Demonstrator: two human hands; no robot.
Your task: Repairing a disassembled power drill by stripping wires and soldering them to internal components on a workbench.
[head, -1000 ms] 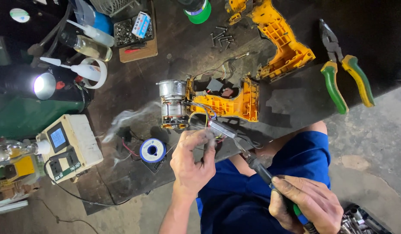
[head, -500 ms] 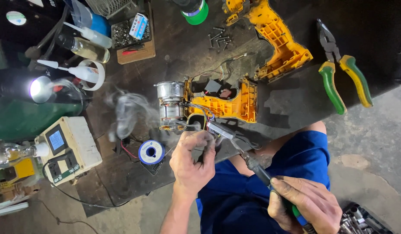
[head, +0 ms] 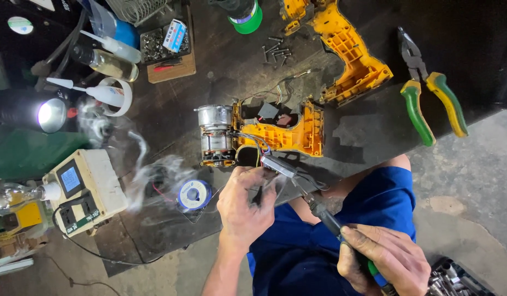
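The smoke (head: 155,175) has drifted nearer while your left hand (head: 245,205) pinches the wires (head: 257,149) steady beside the opened yellow drill (head: 264,134) mid-bench, your right hand (head: 382,260) clasping the soldering iron (head: 319,211) aimed there.

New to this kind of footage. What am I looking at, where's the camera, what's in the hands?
One camera, worn on a person's head, looks down at a dark workbench. No machine: two bare hands. The right hand grips a soldering iron whose tip reaches a small grey part at the left hand; what the left fingers pinch is hidden. Just beyond lies an opened yellow drill half with its motor exposed. Smoke drifts left. Also on the bench: a solder spool, a second yellow shell, green-handled pliers, loose screws, and a beige soldering station.
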